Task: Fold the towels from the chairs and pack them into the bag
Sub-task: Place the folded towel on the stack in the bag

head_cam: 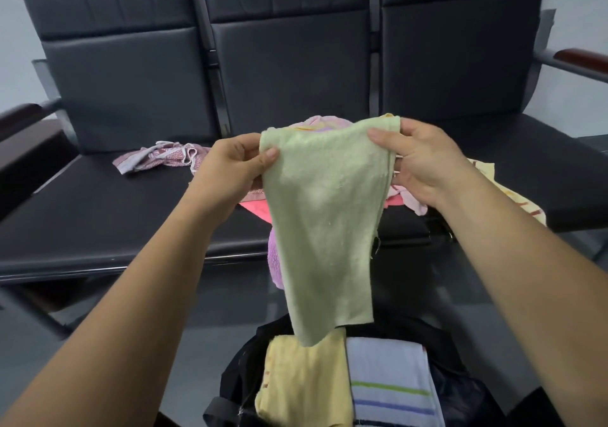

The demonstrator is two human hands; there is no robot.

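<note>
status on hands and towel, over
Left hand, right hand pinch green towel by top corners. It hangs above the open bag. Nothing in the way.

A hanging towel [325,216] fills the centre, pinched at its 10 o'clock corner by the left hand [230,170] and at its 2 o'clock corner by the right hand [424,163]. At 6 o'clock below it, a bag [240,370] holds a left folded towel [302,387] and a right folded towel [391,390] side by side. At 12 o'clock stands a row of chairs [289,64]. On its seats a towel pile [316,122] lies behind the hanging towel, a crumpled towel [161,160] at 10 o'clock and a loose towel [513,196] at 3 o'clock.
</note>
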